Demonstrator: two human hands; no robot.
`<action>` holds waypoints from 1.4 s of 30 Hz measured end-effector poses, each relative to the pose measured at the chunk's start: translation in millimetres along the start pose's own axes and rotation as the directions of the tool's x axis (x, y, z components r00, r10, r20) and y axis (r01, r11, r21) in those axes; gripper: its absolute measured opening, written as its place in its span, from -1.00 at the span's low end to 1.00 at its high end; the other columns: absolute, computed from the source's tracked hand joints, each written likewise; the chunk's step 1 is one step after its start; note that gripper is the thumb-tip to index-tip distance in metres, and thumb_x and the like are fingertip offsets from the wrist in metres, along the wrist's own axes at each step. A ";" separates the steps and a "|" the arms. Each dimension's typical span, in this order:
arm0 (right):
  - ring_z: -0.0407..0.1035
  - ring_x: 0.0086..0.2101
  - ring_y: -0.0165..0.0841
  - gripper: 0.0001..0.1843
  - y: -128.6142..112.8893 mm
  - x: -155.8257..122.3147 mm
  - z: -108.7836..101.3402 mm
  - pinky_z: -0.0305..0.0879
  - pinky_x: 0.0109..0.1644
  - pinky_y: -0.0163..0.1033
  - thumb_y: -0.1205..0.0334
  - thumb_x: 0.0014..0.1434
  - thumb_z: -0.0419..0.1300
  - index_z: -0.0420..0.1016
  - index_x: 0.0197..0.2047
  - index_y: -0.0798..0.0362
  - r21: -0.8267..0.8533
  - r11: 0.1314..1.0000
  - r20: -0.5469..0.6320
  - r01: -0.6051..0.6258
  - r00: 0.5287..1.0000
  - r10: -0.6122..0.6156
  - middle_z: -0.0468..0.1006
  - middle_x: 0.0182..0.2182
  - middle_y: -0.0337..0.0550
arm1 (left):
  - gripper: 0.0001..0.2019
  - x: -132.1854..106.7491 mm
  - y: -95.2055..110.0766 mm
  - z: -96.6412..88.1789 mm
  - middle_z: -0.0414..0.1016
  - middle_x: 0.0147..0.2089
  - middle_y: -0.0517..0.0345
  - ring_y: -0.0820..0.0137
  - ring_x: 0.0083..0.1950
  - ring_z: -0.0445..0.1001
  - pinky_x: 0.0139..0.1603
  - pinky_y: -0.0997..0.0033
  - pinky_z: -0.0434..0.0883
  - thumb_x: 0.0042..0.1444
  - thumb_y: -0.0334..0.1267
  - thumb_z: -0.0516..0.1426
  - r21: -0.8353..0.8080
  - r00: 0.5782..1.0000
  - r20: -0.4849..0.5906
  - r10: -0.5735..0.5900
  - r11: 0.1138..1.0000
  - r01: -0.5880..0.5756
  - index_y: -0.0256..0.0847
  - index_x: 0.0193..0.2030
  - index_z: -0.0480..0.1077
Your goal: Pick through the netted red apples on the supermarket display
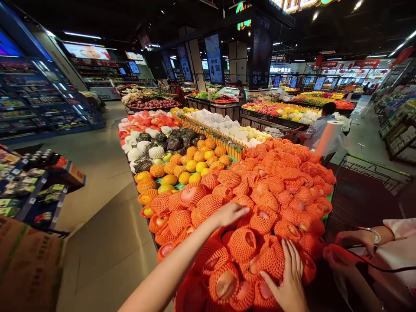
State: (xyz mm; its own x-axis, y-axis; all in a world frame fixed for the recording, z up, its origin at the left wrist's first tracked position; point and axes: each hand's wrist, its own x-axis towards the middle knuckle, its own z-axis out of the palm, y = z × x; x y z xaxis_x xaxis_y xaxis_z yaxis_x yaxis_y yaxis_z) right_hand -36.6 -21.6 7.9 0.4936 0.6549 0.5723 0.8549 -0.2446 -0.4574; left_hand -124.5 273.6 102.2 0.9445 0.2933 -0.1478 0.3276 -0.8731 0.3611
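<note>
On the near heap of netted fruit, two bare hands are resting.
The right hand is leaning with thumb and fingers spread against one orange-netted fruit at the near side; the left hand is lying palm down farther in, and I cannot tell whether it is pinching anything underneath. For good handling, fingertips should be cupping the fruit softly, not pressing its skin or catching the mesh. The foam nets are bulging around rounded shapes, while smooth yellow fruits are sitting bare behind.
</note>
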 end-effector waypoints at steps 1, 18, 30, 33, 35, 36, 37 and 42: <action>0.03 0.30 0.16 -0.18 -4.4 7.7 -1.0 0.24 0.19 0.47 -0.37 0.58 -0.12 -0.28 0.62 -0.11 0.002 1.000 -0.005 0.018 1.000 -0.018 0.04 0.35 0.12 | -0.57 14.5 -4.1 -1.2 0.61 -0.07 -0.14 0.19 -0.09 0.60 0.04 0.19 0.51 0.42 -0.07 -0.10 0.050 0.999 -0.047 -0.001 0.999 0.003 -0.26 -0.02 0.52; -0.06 0.35 -0.17 0.03 -42.7 71.3 16.7 0.16 0.50 0.08 0.10 0.22 0.62 0.17 0.57 -0.03 0.040 0.949 0.600 0.313 0.752 -0.274 -0.07 0.41 -0.22 | -0.08 44.1 -13.3 -20.9 0.42 0.28 -0.22 -0.02 0.34 0.38 0.54 -0.01 0.14 -0.20 -0.17 0.47 0.294 0.951 -0.237 0.199 0.947 -0.125 -0.25 0.34 0.27; 0.41 -0.05 -0.02 -0.28 8.4 147.9 19.3 0.44 -0.01 -0.08 -0.23 0.41 0.34 0.33 0.18 0.30 -0.355 0.903 0.342 -0.244 0.865 0.368 0.39 0.00 0.18 | -0.11 -33.5 -10.0 -10.8 0.30 0.39 -0.23 -0.10 0.36 0.31 0.33 -0.05 0.40 -0.06 -0.16 0.39 0.243 0.913 -0.407 -0.007 0.963 0.116 -0.21 0.41 0.14; 0.45 -0.11 0.02 -0.16 5.3 156.3 28.7 0.43 -0.08 -0.12 -0.33 0.40 0.37 0.27 0.15 0.36 -0.379 0.880 0.530 -0.285 0.713 0.459 0.45 -0.14 0.17 | -0.37 -22.9 -0.3 20.0 0.26 0.43 -0.28 -0.10 0.42 0.26 0.38 -0.15 0.31 0.18 -0.40 0.17 0.316 0.959 -0.284 0.009 0.945 0.085 -0.22 0.40 0.20; 0.45 -0.08 0.03 -0.10 2.4 155.9 34.0 0.43 -0.05 -0.13 -0.32 0.35 0.43 0.25 0.18 0.38 -0.330 0.897 0.572 -0.294 0.694 0.437 0.46 -0.16 0.15 | -0.50 -14.4 5.3 35.6 0.28 0.42 -0.28 -0.04 0.44 0.27 0.40 -0.16 0.29 0.29 -0.49 -0.02 0.338 0.982 -0.187 0.030 0.940 0.036 -0.22 0.36 0.27; 0.44 -0.04 0.01 -0.07 1.6 154.8 35.9 0.43 -0.02 -0.14 -0.30 0.32 0.46 0.22 0.22 0.38 -0.301 0.905 0.585 -0.302 0.691 0.425 0.46 -0.12 0.15 | -0.53 -10.5 7.3 40.7 0.30 0.41 -0.26 -0.01 0.45 0.27 0.41 -0.14 0.28 0.32 -0.49 -0.06 0.340 0.990 -0.131 0.047 0.941 0.000 -0.22 0.32 0.31; 0.42 0.01 -0.01 -0.04 1.6 153.4 37.3 0.43 0.03 -0.15 -0.27 0.28 0.50 0.19 0.26 0.36 -0.270 0.912 0.597 -0.310 0.689 0.411 0.45 -0.06 0.15 | -0.56 -6.8 8.4 43.8 0.31 0.41 -0.25 0.00 0.46 0.26 0.43 -0.13 0.27 0.33 -0.48 -0.05 0.335 0.995 -0.076 0.066 0.942 -0.037 -0.23 0.29 0.34; 0.32 0.15 -0.10 0.10 12.3 149.2 43.5 0.36 0.21 -0.16 -0.04 0.20 0.59 0.00 0.46 0.23 -0.111 0.927 0.644 -0.359 0.684 0.342 0.36 0.14 0.06 | -0.18 7.8 0.5 30.6 0.13 0.52 -0.26 -0.08 0.56 0.09 0.56 -0.11 0.10 -0.05 -0.46 0.33 0.242 0.981 0.135 0.143 0.955 -0.172 -0.26 0.40 0.25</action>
State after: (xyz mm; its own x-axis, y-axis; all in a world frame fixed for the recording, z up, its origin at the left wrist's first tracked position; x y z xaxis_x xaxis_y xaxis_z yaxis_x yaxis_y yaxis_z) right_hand 40.7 104.2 58.1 0.5271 0.8250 -0.2037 0.6331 -0.5412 -0.5534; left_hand -117.7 263.6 73.0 0.9698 0.1106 -0.2172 0.1446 -0.9784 0.1476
